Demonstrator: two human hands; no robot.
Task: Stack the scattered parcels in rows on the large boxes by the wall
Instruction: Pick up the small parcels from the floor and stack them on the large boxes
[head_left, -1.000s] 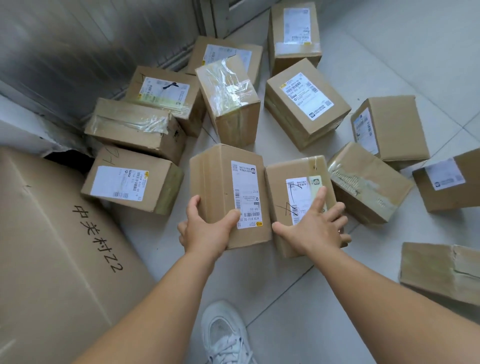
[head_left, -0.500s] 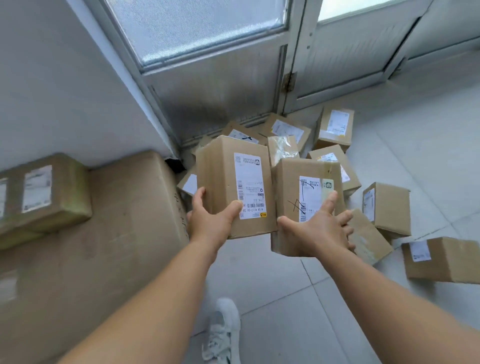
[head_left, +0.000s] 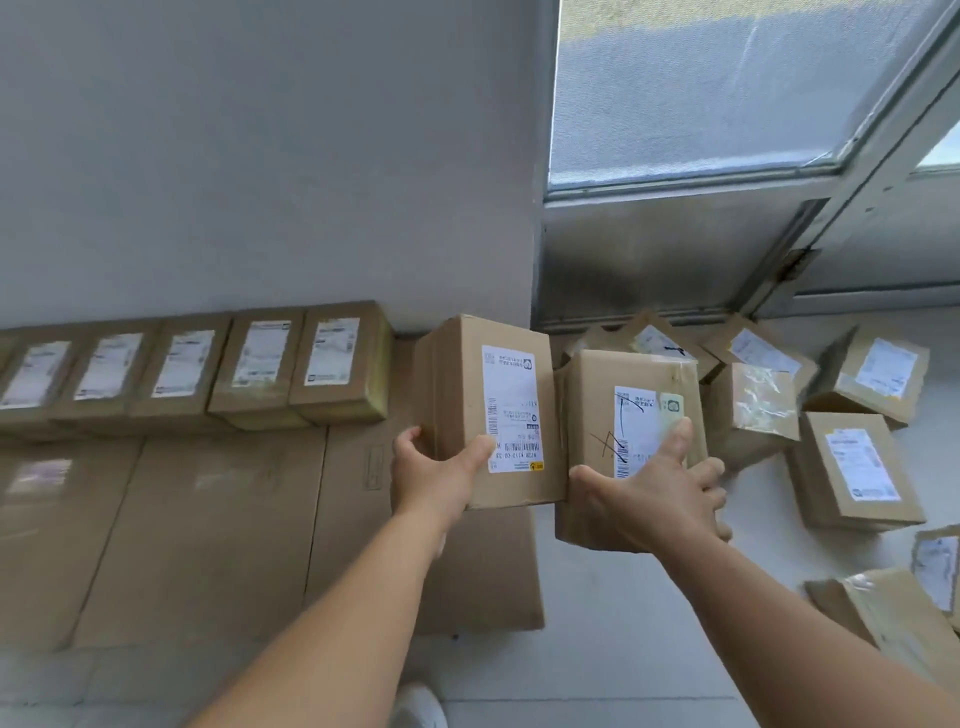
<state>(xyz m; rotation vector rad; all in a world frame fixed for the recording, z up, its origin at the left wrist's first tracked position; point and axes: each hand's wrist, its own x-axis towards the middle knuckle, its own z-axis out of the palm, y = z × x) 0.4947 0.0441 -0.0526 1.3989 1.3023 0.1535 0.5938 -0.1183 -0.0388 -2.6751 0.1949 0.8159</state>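
Observation:
My left hand (head_left: 439, 470) grips a brown parcel with a tall white label (head_left: 493, 410), held in the air just right of the stacked row. My right hand (head_left: 657, 491) holds a second brown parcel (head_left: 631, 415) marked with black pen, side by side with the first. A row of several labelled parcels (head_left: 260, 364) stands against the wall on the large flat boxes (head_left: 208, 519). Scattered parcels (head_left: 852, 462) lie on the floor at the right.
A grey wall rises behind the row. At the right are a frosted glass panel (head_left: 701, 88) and a door frame (head_left: 810, 244). Pale floor tiles (head_left: 613, 623) spread below my arms. The toe of a white shoe (head_left: 423, 709) shows at the bottom edge.
Both hands lifted the two parcels off the floor and carried them left and up towards the stacked row. The view swung from the floor pile to the wall.

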